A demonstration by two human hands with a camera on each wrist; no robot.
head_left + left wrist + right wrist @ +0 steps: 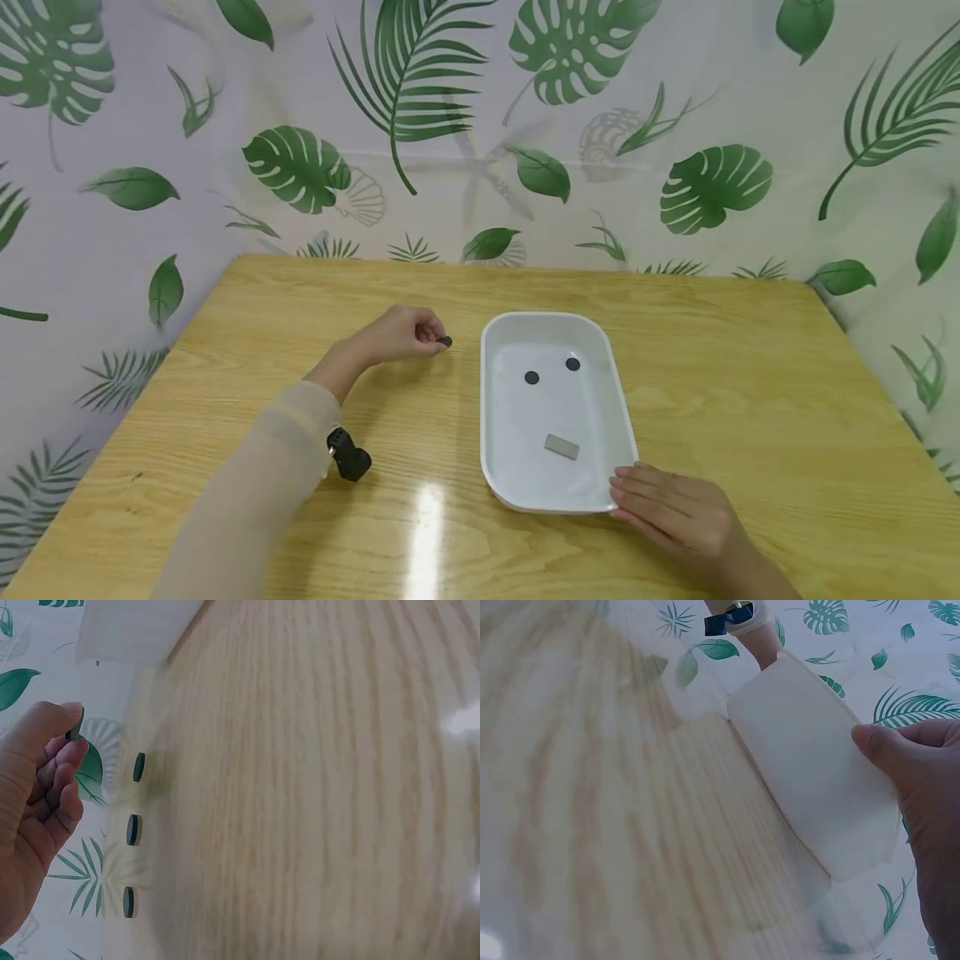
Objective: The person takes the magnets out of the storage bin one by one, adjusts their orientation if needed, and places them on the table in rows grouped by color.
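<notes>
My left hand [405,333] pinches a small black disc [446,341] between thumb and fingertips, left of a white plastic tray [517,492]. In the left wrist view that disc [76,726] is held on edge above the table. Three more discs stand out in a row there: an upper disc [139,767], a middle disc [133,829] and a lower disc [128,901]. The head view hides this row. With thumb and fingers, my right hand [678,517] holds the tray's near right corner. Inside lie two black discs [532,377] and a grey rectangular piece [561,447].
The tray stands on a wooden table [750,375] whose far edge meets a leaf-patterned cloth [450,150]. A black device [348,454] sits on the left wrist, beside the pale sleeve [255,467].
</notes>
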